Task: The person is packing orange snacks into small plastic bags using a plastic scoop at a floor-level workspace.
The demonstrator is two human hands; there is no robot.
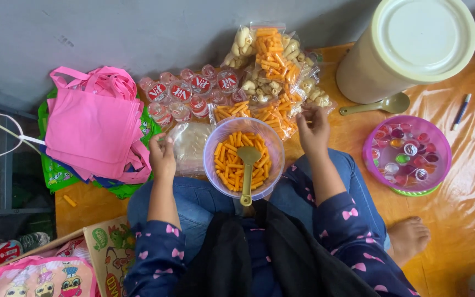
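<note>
Lap item: clear round plastic bowl of orange snack sticks [243, 158], green plastic scoop [247, 170] handle toward 6 o'clock. Your left hand [162, 156] pinches clear plastic bag [189, 144] at 9; right hand [313, 129], fingers curled, touches packed snack bags [270, 71] at 1.

- Bowl of orange snack sticks [243, 159] sits on the lap dead centre, with a scoop [247, 170] standing in it; its handle juts toward 6 o'clock.
- At 12 o'clock, packed snack bags [273, 71] and sealed water cups [191, 93] crowd the mat right up to the wall.
- Left hand [162, 157] at 9 o'clock touches a clear plastic bag [191, 146]; pink tote bags [94, 124] block further out.
- Right hand [313, 129] at 2 o'clock is hemmed by the bags.
- At 3 o'clock, bare orange mat [468, 192] lies around the purple basket [408, 154].
- A tall cream container [408, 49] and a spoon [377, 105] stand at 1 o'clock.
</note>
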